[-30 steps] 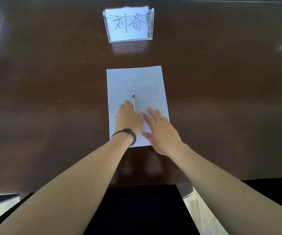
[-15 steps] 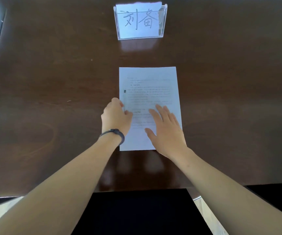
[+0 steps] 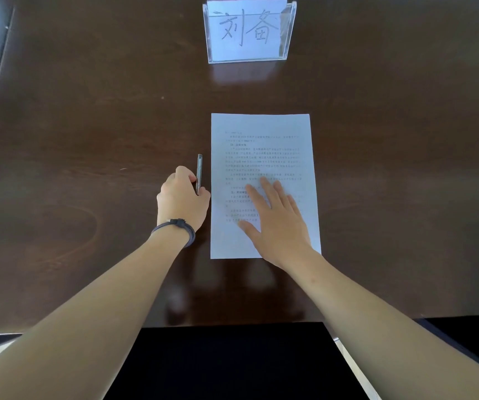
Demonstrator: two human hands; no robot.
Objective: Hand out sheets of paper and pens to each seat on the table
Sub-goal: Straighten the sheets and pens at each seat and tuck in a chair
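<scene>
A dark wooden table point(image 3: 88, 140) fills most of the view; its left edge runs off frame and the far left corner is washed out by glare. The left hand point(image 3: 182, 202), with a dark band point(image 3: 179, 226) round the wrist, sits on the table just left of the sheet. Its fingers are curled round the near end of the pen point(image 3: 199, 173), thumb and forefinger pinching the barrel. The pen lies along the sheet's left edge, just beside it, pointing away from the person. Its near end is hidden inside the grip, and whether the far end rests on the wood or hangs just above it cannot be told.

The sheet point(image 3: 261, 151) lies flat, long side running near to far, in line with the stand beyond it. It carries printed text too small and faint to read. The right hand point(image 3: 277, 222) lies flat on the sheet's near right part, fingers straight and spread, thumb out to the left, holding nothing; it covers some lines of text and the sheet's near right corner.

At the far edge a clear stand point(image 3: 249, 31) holds a white card with two handwritten characters; its top is cut off by the frame. A pale reflection shows on the wood in front of it.

Near the person, a black shape point(image 3: 232, 362) sits below the table edge, too dark to identify.
</scene>
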